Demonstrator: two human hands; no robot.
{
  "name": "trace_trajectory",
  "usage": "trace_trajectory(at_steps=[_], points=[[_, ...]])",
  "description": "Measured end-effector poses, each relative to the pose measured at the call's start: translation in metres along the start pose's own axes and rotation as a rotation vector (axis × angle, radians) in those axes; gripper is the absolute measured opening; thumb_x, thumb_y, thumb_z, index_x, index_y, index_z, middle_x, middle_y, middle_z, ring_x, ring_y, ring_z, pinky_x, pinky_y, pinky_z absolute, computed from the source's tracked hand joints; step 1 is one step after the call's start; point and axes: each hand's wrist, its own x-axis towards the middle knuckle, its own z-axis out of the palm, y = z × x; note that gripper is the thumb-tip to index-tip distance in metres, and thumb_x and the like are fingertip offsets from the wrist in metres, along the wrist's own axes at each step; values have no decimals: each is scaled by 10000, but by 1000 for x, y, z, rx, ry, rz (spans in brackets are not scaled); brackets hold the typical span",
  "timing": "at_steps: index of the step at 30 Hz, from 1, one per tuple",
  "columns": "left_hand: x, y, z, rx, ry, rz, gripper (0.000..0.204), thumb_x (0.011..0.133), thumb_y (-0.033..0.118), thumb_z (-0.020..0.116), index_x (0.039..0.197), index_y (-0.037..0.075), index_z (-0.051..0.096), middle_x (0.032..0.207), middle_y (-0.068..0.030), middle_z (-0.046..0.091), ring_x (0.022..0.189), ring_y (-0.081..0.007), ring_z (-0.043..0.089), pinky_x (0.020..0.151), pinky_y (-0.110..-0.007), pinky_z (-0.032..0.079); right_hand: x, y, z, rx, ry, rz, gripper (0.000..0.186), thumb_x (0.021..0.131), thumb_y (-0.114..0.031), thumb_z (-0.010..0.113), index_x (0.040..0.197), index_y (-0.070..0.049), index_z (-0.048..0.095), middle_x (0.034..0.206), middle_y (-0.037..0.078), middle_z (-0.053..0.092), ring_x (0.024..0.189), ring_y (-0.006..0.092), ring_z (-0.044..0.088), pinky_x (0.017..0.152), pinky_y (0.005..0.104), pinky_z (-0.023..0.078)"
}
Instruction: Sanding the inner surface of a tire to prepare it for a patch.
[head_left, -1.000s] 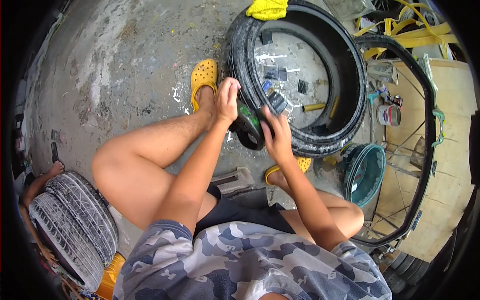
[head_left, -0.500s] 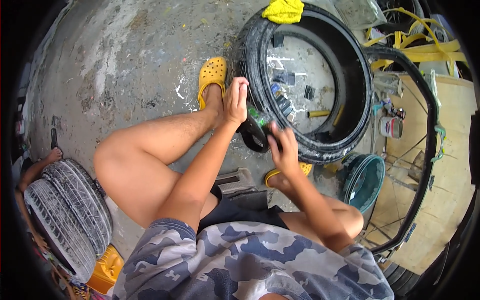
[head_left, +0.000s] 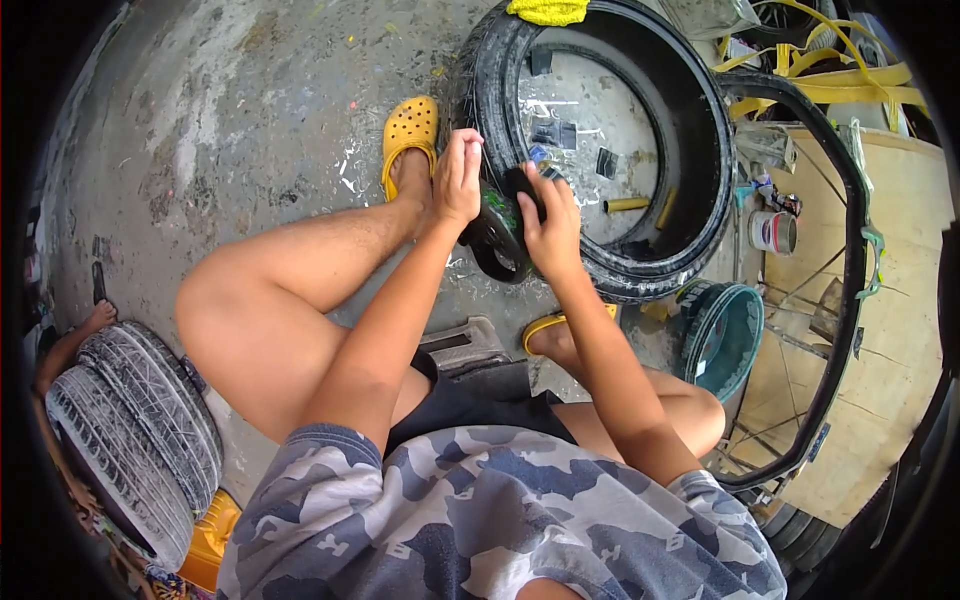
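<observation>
A black ring-shaped piece with green marks, perhaps a small tyre, stands tilted between my knees, beside a large black tyre. My left hand is closed at its upper left edge, fingers pressed together; the far side of that grip is hidden. Wrapped in the fingers of my right hand is a dark block, which lies against the ring's upper right side. I cannot make out exactly what the block is.
A yellow cloth drapes over the tyre's far rim. To the right are a teal bucket, a paint can and a black curved frame. Dusty tyres stand at left, near another person's hand.
My right hand has slid upward along the ring with the dark block. My left hand keeps its place on the edge. The whole view has shifted slightly.
</observation>
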Motion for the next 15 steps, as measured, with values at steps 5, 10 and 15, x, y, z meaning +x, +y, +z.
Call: trace_trajectory(at_steps=[5,10,15], points=[[-2,-3,0,29,29,88,259,1025,280,396,1044,60,532,952,-163,611,905,-355,601,813,-419,453,-73,-9,-18,23,-82,9,434,827,12,688,1252,31,600,946,175,646,816,320,581,796,386,479],[6,7,-1,-1,22,73,254,1024,287,398,1046,68,526,961,-166,612,905,-364,596,808,-428,452,3,-2,0,-61,14,22,390,849,-2,668,1235,15,612,910,173,604,784,328,564,734,387,471],[2,-1,0,44,-1,129,240,1023,268,401,1049,66,527,979,-167,612,913,-361,598,812,-430,454,-76,0,-17,31,-80,65,412,820,41,678,1228,9,626,908,166,608,766,291,559,720,367,467]])
